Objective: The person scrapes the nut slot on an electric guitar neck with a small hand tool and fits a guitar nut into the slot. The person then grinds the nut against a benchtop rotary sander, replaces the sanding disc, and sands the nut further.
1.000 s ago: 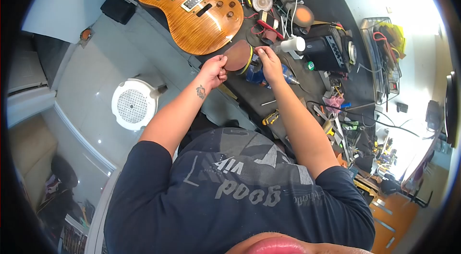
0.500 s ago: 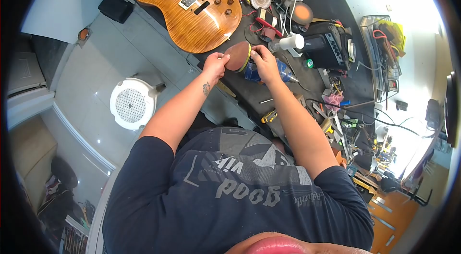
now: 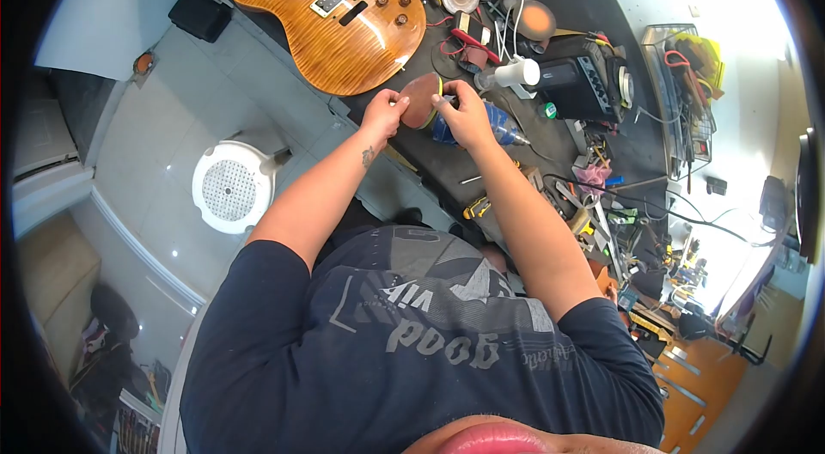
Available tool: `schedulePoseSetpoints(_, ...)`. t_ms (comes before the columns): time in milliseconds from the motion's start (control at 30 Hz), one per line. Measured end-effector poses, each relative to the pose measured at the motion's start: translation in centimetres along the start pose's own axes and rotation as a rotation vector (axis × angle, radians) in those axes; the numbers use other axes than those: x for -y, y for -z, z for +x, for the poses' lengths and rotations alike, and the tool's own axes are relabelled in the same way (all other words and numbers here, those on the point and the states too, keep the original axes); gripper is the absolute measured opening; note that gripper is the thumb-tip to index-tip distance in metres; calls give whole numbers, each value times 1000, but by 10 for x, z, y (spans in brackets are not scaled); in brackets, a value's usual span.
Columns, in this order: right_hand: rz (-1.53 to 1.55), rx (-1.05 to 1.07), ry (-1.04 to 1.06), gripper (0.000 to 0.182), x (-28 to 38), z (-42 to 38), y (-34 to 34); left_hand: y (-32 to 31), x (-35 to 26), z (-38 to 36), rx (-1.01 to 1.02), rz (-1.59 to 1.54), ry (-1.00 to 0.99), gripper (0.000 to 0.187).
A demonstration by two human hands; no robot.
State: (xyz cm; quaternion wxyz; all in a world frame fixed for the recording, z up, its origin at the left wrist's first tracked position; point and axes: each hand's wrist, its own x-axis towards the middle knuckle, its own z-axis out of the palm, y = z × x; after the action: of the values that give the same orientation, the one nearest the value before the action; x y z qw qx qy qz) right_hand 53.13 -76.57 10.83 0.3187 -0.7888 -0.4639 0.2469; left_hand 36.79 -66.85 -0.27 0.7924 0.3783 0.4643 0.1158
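Note:
Between my hands is a round reddish-brown sanding disc (image 3: 420, 101) with a yellow-green rim, tilted so its brown face shows. My left hand (image 3: 383, 114) pinches its left edge between thumb and fingers. On the opposite side my right hand (image 3: 465, 116) is closed on the rim, fingers partly behind it. A blue power drill (image 3: 500, 122) lies on the bench right behind my right hand; whether the disc is joined to it is hidden. Just beyond the disc lies an amber flame-top electric guitar (image 3: 361, 29).
The dark workbench (image 3: 438, 170) carries a white cylindrical bottle (image 3: 518, 73), a black amplifier box (image 3: 563, 89), cables and many scattered tools. A wire basket (image 3: 687, 102) stands at the right wall. A white stool (image 3: 230, 188) is on the floor at left.
The view has shifted slightly, moving the scene a little to the left. The disc is turned a bit more edge-on, and my right thumb has moved onto its near edge.

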Motion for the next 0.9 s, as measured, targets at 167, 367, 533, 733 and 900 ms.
schedulePoseSetpoints(167,-32,20,-13,38,-1,0,0,-2,16,18,-79,163,-137,27)
schedulePoseSetpoints(367,-45,7,9,38,-2,0,-2,-5,7,14,-48,265,-159,28)
schedulePoseSetpoints(533,-63,-5,37,36,-8,3,-5,1,-9,11,95,199,70,30)
schedulePoseSetpoints(733,-35,20,-43,42,-5,5,-5,5,-13,4,131,317,33,32)
schedulePoseSetpoints(900,-48,34,-46,42,-2,7,-3,6,2,9,-35,591,-337,35)
